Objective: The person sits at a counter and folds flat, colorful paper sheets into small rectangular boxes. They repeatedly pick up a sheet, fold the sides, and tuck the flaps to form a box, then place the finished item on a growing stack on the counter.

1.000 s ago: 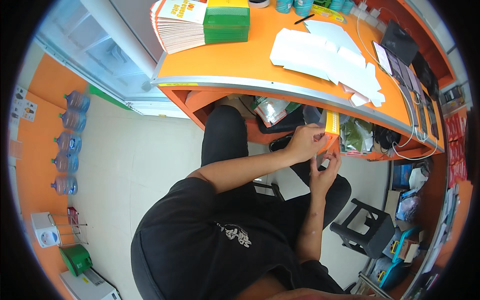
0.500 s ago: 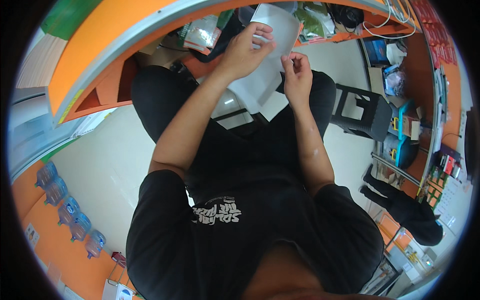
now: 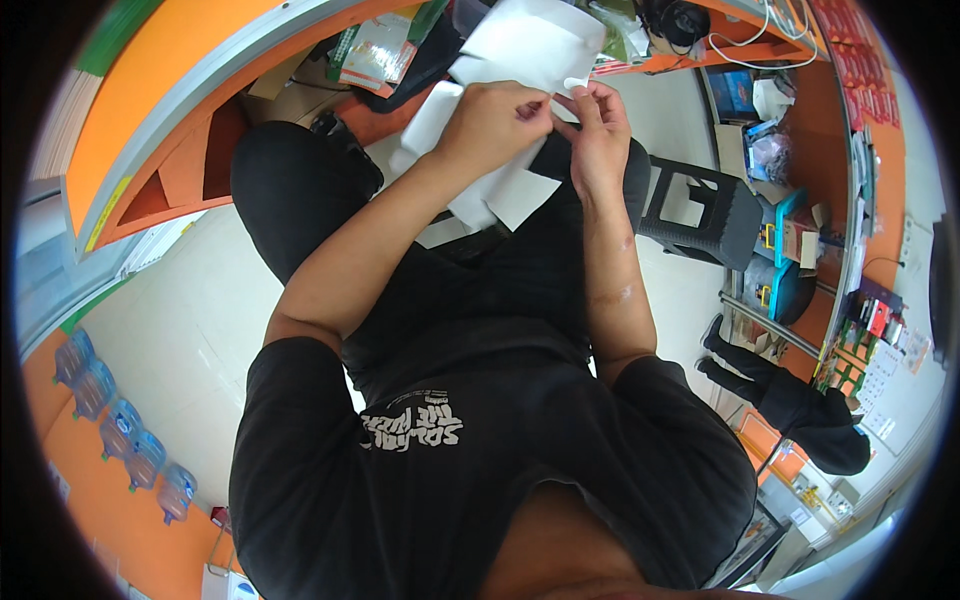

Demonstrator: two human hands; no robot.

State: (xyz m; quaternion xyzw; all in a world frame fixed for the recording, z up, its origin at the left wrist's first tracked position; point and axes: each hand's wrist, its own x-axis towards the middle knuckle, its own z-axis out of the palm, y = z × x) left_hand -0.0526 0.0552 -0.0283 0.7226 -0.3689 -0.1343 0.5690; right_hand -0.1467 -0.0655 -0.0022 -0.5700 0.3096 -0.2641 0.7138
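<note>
A white cardboard box [image 3: 530, 42], partly unfolded with several flaps standing at angles, lies over my lap and up against the orange desk edge. My left hand [image 3: 492, 128] is closed over its middle, fingers curled in at a cardboard edge; what lies inside the curl is partly hidden. Beside it, my right hand [image 3: 600, 135] pinches a small white flap at the box's right side between thumb and fingers. The fingertips of both hands nearly meet. Lower flaps [image 3: 522, 197] of the box hang between my knees.
The orange desk [image 3: 150, 120] curves across the front, with packets [image 3: 380, 50] and a black coiled item [image 3: 677, 22] on it. A black stool [image 3: 697, 212] stands right of my knee. Farther right are shelves [image 3: 845, 200] and another person [image 3: 800, 405]. Water bottles [image 3: 122, 425] line the left wall.
My left hand has gone from spread fingers to curled ones and moved down, closer to my right hand. The box has opened out, with more flaps showing. The whole view has shifted slightly.
</note>
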